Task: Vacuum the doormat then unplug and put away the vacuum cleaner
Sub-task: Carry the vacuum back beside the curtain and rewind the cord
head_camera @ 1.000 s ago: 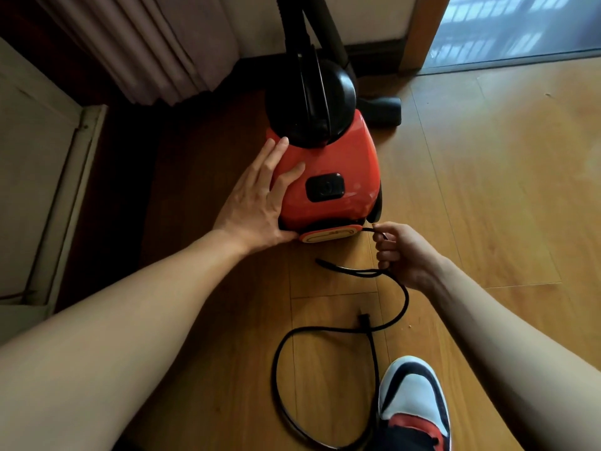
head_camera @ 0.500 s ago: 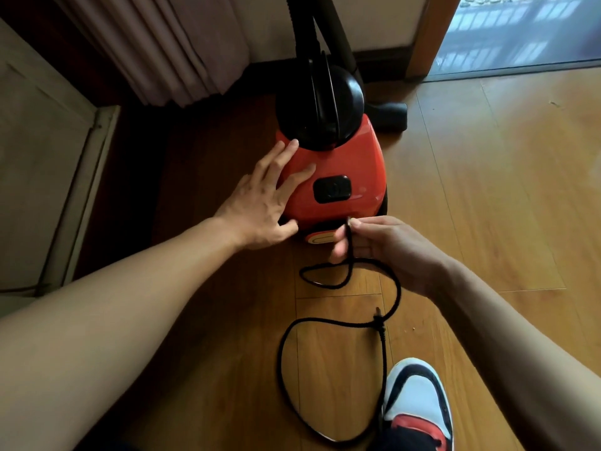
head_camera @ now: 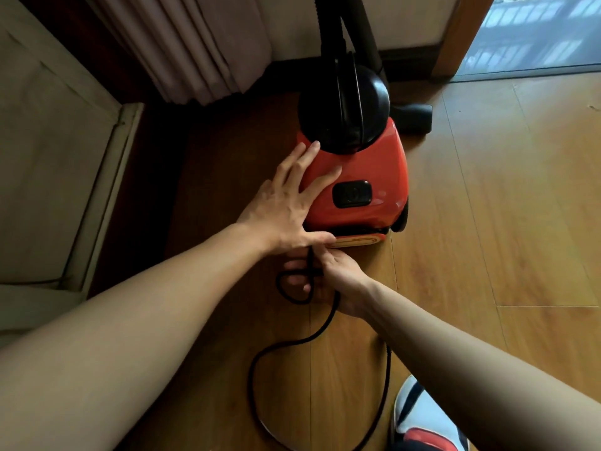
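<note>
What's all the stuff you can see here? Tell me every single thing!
vacuum cleaner: one, red with a black dome, on the floor, centre
tubes: two, black, rising behind the vacuum cleaner
nozzle: one, black, on the floor right of the dome
power cord: one, black, looped on the floor
curtain: one, greyish pink, top left
floor: one, brown wood
glass door: one, top right
shoe: one, white, black and red, bottom right
left hand: one, flat on the vacuum cleaner
right hand: one, holding the power cord at the vacuum cleaner's near end
</note>
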{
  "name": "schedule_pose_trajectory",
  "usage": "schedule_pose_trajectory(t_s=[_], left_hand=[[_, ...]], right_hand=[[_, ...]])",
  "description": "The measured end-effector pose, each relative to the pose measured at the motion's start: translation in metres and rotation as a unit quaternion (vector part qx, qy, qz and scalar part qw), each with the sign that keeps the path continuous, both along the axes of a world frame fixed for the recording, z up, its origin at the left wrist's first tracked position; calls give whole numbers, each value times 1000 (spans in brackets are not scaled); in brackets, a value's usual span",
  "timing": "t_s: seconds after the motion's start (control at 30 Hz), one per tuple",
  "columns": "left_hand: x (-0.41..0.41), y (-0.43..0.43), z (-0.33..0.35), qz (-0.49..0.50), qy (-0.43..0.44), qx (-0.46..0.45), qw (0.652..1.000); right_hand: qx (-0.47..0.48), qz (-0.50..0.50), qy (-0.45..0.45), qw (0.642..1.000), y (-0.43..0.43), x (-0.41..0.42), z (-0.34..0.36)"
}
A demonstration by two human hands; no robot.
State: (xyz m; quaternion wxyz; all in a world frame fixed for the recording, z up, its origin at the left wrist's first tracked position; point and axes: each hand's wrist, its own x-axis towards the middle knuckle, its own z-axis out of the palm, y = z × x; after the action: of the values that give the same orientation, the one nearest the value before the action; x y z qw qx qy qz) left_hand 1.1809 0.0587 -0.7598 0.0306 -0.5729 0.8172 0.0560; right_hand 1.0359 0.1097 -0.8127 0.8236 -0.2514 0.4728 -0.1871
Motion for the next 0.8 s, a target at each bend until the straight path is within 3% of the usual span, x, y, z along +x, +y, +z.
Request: schedule_pose_trajectory(t_s=[0.2,0.4,0.53,0.67,0.8], left_hand=[[-10,3,-10,10,-28,-18,999],[-9,2,-15,5,-27,-26,999],[-9,3,-17,-1,-14,-38,999],[-8,3,-18,-3,0,-50,999],[-9,4,-17,-6,1,-61,998]], right_hand=[[0,-55,30,998,-2,-6,-20],[-60,-29,18,998,6,-48,-20],[-128,-17,158,979,9,-78,-16],[-217,26,308,926,7,-114,-23],[-227,7,418,879,6,-159,-31]])
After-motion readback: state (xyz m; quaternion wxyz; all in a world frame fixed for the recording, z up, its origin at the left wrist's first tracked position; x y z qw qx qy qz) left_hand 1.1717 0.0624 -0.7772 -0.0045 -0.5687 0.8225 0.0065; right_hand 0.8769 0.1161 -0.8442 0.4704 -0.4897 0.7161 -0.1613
